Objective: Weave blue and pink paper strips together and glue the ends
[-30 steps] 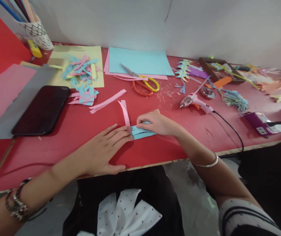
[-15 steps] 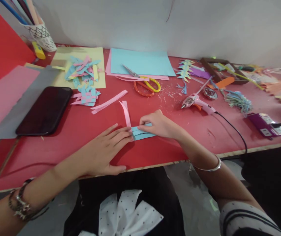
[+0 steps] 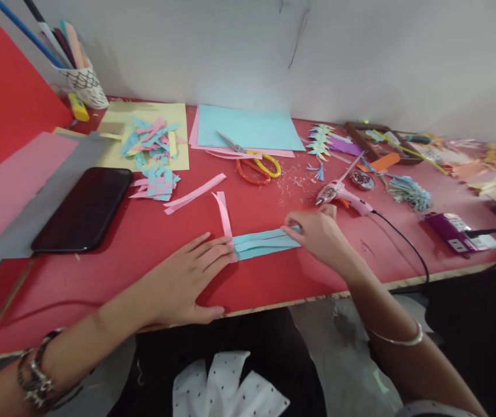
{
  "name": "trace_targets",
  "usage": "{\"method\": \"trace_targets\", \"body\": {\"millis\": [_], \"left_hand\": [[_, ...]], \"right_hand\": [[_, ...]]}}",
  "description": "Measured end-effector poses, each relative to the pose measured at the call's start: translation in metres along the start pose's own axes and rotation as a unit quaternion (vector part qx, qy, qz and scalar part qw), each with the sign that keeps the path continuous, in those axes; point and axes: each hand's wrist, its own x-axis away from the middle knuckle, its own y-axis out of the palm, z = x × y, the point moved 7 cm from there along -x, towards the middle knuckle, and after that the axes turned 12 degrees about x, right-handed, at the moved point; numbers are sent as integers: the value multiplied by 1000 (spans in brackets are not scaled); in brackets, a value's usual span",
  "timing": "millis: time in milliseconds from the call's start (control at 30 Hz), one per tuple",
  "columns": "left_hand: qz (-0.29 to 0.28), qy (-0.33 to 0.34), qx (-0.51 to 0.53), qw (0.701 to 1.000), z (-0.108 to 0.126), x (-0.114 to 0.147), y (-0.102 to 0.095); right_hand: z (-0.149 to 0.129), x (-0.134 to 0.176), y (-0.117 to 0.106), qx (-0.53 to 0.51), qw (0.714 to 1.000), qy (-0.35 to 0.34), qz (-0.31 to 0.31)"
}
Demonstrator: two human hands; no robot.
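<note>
Blue paper strips [image 3: 263, 244] lie side by side in front of me, running left to right. My left hand [image 3: 187, 278] rests flat with fingers stretched, its fingertips pressing on the strips' left end where a pink paper strip [image 3: 225, 217] crosses and points away from me. At the other end, my right hand [image 3: 323, 234] pinches a blue strip between thumb and fingers; its tip is hidden by the hand. Two loose pink strips [image 3: 195, 194] lie just beyond my left hand. Scissors [image 3: 258, 165] with red and yellow handles lie farther back.
Near my right hand is a pink glue gun [image 3: 347, 197] with its cord trailing over the table edge. A phone [image 3: 83, 208] lies on the left, and a woven paper piece [image 3: 156, 184] beside it. Blue sheets [image 3: 250, 127] lie by the wall; a purple power block [image 3: 451, 229] sits right.
My right hand has moved to the right along the blue strips, which now show at greater length. My left hand stays on their left end. The view has tilted up slightly.
</note>
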Motion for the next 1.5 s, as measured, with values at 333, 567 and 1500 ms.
{"method": "trace_targets", "body": {"millis": [333,567,1500], "left_hand": [[-31,-18,0,999,-1,-1,1],[-36,-24,38,998,-1,-2,1],[-30,-40,68,996,-1,-2,-6]], "right_hand": [[-92,13,-2,-5,954,-292,61],[-86,-19,4,18,964,-263,47],[-70,-110,-7,-147,971,-159,106]]}}
